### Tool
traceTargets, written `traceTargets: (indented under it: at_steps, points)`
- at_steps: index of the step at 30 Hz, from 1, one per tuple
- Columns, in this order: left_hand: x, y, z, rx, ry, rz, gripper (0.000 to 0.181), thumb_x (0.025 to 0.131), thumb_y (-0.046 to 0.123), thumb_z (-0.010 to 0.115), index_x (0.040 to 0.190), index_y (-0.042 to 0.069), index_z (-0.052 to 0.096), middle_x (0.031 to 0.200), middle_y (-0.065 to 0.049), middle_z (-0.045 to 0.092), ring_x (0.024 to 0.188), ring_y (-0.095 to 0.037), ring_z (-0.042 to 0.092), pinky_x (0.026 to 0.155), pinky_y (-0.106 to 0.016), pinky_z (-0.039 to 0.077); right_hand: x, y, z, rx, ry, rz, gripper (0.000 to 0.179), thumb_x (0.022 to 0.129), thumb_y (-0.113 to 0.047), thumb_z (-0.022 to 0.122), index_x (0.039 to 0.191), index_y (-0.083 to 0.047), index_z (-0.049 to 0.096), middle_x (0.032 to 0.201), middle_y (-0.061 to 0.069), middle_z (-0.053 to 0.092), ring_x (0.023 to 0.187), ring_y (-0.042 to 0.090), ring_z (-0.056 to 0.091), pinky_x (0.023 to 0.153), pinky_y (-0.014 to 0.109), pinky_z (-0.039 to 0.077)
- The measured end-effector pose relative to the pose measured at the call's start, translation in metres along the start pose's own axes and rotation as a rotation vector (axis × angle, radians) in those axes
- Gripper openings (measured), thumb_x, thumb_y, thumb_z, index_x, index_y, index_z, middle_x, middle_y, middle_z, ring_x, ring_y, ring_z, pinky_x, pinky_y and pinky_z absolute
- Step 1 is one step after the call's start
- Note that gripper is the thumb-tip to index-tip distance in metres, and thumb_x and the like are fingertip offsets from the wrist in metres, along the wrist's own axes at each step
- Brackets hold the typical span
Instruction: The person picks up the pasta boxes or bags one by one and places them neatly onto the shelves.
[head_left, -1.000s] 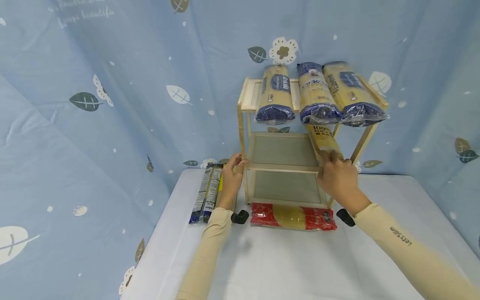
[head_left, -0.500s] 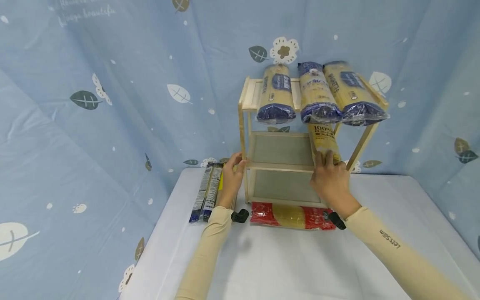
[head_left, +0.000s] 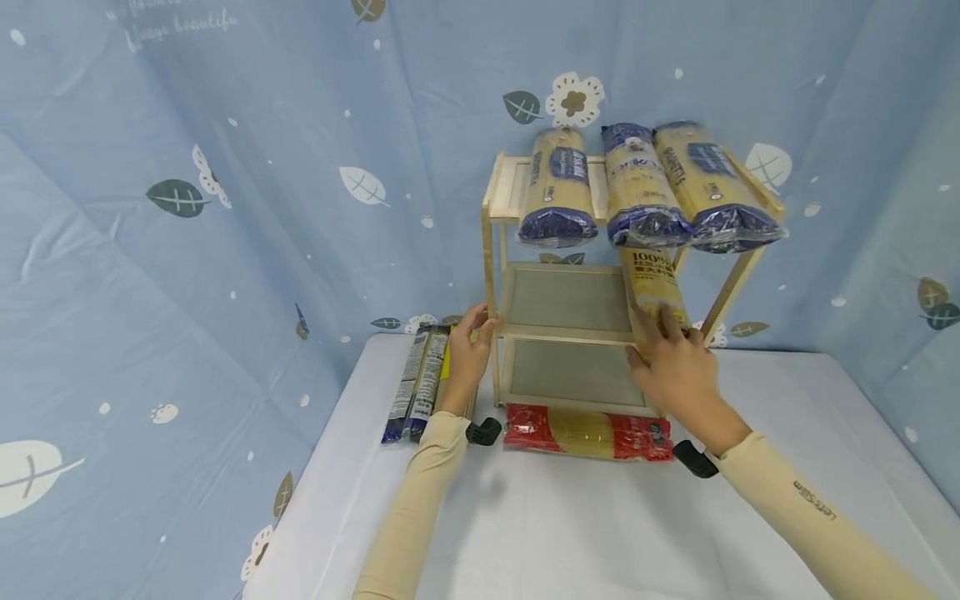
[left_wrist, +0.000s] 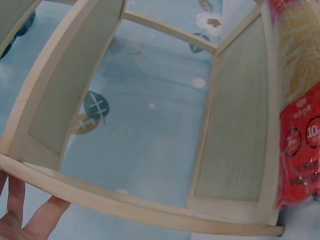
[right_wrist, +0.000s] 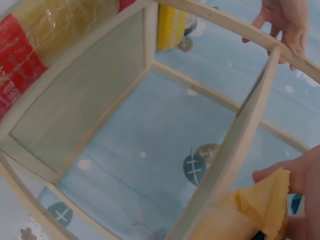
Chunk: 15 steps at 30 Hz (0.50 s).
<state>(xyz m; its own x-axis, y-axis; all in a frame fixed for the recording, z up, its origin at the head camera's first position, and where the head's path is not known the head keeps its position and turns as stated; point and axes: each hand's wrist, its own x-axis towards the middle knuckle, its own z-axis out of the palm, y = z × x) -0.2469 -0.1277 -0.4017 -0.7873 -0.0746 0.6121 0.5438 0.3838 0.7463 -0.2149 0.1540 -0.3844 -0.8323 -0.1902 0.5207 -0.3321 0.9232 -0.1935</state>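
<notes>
Yellow pasta package [head_left: 652, 287], marked "100%", is lying front to back on the right part of the middle shelf of the wooden rack [head_left: 566, 337]. Its far end is disappearing behind the packages on the top shelf, and the right hand [head_left: 681, 371] is covering its near end at the front of the rack. The fingers [head_left: 670, 323] of this hand are lying spread and slightly bent over the package, and the thumb is standing apart on the left; the views are not showing whether they are pinching the wrapper. The left hand [head_left: 467, 360] is gripping the left front post of the rack near middle-shelf height; thumb and fingers are bracketing the wood, nearly closed around it.

On the top shelf of the rack, three blue-ended packages are lying side by side: the left package [head_left: 562, 183], the centre package [head_left: 645, 183] and the right package [head_left: 712, 183]. Their near ends are overhanging the front edge. A red package [head_left: 588, 432] is lying crosswise along the lower front edge of the rack. To the left of the rack, two dark packages [head_left: 407, 387] are resting side by side on the desk [head_left: 577, 517]; a yellow-marked package [head_left: 446, 362] is lying beside them, partly hidden by the left hand. Behind the rack, a blue patterned curtain [head_left: 442, 108] is hanging.
</notes>
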Motion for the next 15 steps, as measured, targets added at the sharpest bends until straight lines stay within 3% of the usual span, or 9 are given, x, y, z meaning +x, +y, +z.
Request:
traceTargets:
  at_steps: [2, 4, 8, 15]
  points:
    - [0.000, 0.001, 0.000, 0.004, 0.000, 0.004, 0.024, 0.094, -0.003, 0.054, 0.117, -0.007, 0.059, 0.099, -0.023, 0.066, 0.095, -0.037, 0.060, 0.079, -0.051, 0.047, -0.003, 0.003, -0.003, 0.035, 0.006, -0.031, 0.059, 0.088, -0.028, 0.065, 0.141, -0.009, 0.046, 0.135, 0.035, 0.042, 0.091, 0.065, 0.048, 0.042, 0.056, 0.042]
    - [0.000, 0.001, 0.000, -0.002, 0.001, 0.001, 0.024, 0.094, -0.002, 0.054, 0.117, -0.006, 0.059, 0.099, -0.023, 0.066, 0.095, -0.037, 0.060, 0.079, -0.051, 0.047, -0.006, 0.006, -0.005, 0.080, 0.016, -0.077, 0.060, 0.087, -0.027, 0.067, 0.140, -0.009, 0.047, 0.134, 0.035, 0.042, 0.098, 0.063, 0.047, 0.057, 0.062, 0.046]
    - [0.000, 0.001, 0.001, -0.009, 0.001, -0.004, 0.025, 0.095, 0.002, 0.054, 0.118, -0.007, 0.059, 0.100, -0.024, 0.066, 0.096, -0.038, 0.060, 0.081, -0.052, 0.047, -0.014, 0.017, -0.008, 0.162, 0.033, -0.154, 0.059, 0.085, -0.023, 0.071, 0.138, -0.008, 0.049, 0.133, 0.034, 0.044, 0.109, 0.059, 0.045, 0.086, 0.068, 0.035]
    - [-0.001, 0.001, 0.000, -0.013, 0.005, -0.007, 0.026, 0.095, 0.003, 0.055, 0.118, -0.008, 0.059, 0.102, -0.024, 0.066, 0.097, -0.037, 0.060, 0.081, -0.052, 0.047, -0.029, 0.029, -0.017, 0.225, 0.062, -0.245, 0.061, 0.080, -0.014, 0.074, 0.136, -0.008, 0.051, 0.134, 0.028, 0.047, 0.110, 0.056, 0.046, 0.079, 0.069, 0.038]
